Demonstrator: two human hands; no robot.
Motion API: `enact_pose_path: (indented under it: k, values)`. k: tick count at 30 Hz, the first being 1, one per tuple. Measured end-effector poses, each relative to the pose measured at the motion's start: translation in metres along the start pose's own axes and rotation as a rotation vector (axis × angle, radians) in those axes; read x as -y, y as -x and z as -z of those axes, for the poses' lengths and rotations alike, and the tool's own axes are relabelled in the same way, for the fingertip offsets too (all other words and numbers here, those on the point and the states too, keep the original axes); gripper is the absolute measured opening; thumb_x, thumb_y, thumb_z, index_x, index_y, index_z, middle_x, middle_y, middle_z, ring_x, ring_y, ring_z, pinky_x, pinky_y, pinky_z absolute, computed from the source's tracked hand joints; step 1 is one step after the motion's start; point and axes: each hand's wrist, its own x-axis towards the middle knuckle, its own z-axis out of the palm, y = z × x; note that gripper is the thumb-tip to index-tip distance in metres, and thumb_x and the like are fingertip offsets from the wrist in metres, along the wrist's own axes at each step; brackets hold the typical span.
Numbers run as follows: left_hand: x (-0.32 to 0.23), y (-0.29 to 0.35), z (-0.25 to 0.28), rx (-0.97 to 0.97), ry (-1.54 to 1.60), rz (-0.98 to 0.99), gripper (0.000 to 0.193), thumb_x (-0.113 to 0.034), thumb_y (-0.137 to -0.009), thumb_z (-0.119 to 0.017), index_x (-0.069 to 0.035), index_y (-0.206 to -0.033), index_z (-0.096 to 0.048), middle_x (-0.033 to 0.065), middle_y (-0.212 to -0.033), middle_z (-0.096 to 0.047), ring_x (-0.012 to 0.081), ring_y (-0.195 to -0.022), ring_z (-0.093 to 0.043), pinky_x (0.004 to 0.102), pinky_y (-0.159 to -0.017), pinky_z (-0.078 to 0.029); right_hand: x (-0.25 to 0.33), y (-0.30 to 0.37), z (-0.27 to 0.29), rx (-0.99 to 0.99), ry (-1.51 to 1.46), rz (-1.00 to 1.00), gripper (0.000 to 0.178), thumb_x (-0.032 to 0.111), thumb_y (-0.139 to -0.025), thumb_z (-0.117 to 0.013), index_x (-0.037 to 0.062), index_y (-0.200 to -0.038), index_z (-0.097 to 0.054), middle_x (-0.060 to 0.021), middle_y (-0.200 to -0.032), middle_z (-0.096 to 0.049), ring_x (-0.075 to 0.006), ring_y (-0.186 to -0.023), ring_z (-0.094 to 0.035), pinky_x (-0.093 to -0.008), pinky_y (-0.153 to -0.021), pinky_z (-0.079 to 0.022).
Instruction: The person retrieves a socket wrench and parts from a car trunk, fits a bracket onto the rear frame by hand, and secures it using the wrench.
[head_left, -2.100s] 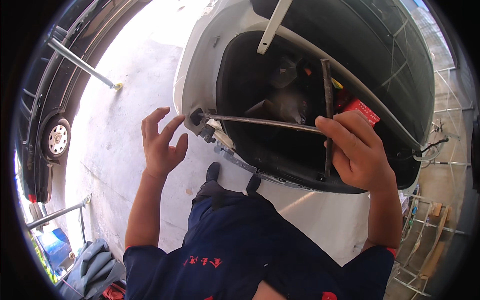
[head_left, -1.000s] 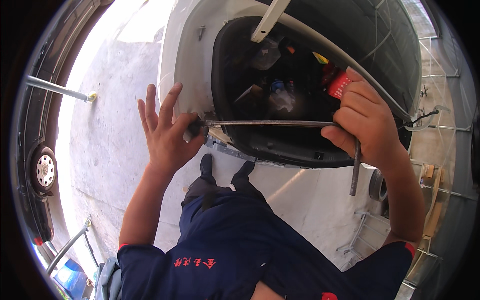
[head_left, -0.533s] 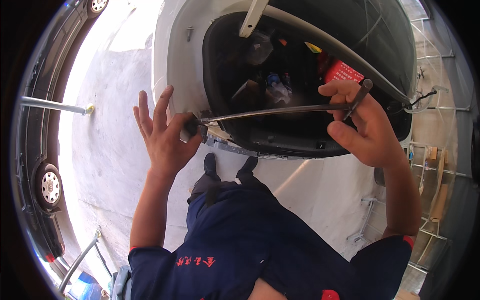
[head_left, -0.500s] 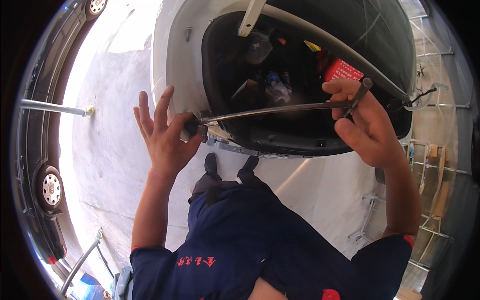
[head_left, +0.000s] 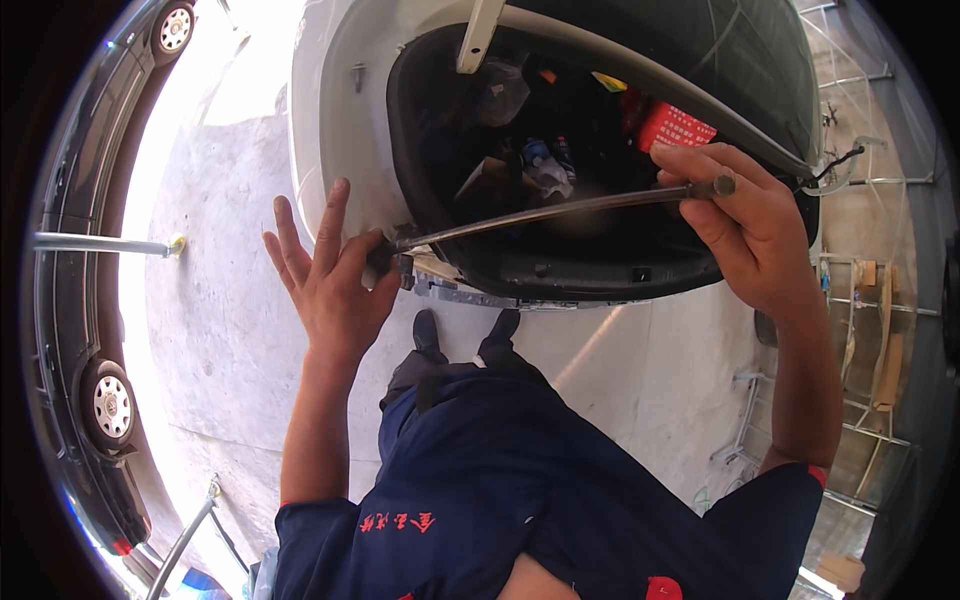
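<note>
Left hand (head_left: pixel 342 295), thumb and forefinger pinching a dark block (head_left: pixel 381 254), formerly clear of it; other fingers spread. Right hand (head_left: pixel 755 225), thumb and fingers holding the T-shaped bar (head_left: pixel 560 211) by its crosspiece (head_left: pixel 714 187), now turned nearly end-on. The bar spans between both hands' fingers. Beyond the right fingertips, a red packet (head_left: pixel 676 127) lies inside the open car trunk (head_left: pixel 590 278).
</note>
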Motion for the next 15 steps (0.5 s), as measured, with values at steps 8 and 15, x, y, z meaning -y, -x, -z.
enact_pose_path:
  k: [8, 15]
  values:
    - [-0.002, -0.002, 0.002, 0.066, -0.039, 0.024, 0.026, -0.017, -0.073, -0.087, -0.017, -0.098, -0.079, -0.0019, -0.171, -0.043, 0.0444, -0.165, -0.010, 0.0697, -0.130, -0.005, -0.003, 0.003, 0.003, 0.025, 0.025, -0.005, 0.036, 0.005, -0.101, -0.070, 0.0014, -0.137, -0.071, -0.0114, -0.110, -0.074, -0.0213, -0.091, -0.070, -0.0300, -0.083, -0.056]
    - [-0.003, 0.005, -0.007, -0.061, -0.072, -0.021, 0.030, -0.025, -0.075, -0.087, -0.018, -0.103, -0.077, 0.0015, -0.169, -0.044, 0.0440, -0.164, -0.015, 0.0702, -0.129, -0.006, 0.006, -0.002, 0.009, 0.052, 0.087, -0.005, 0.036, 0.009, -0.101, -0.072, 0.0025, -0.136, -0.071, -0.0077, -0.098, -0.070, -0.0187, -0.082, -0.067, -0.0301, -0.074, -0.053]
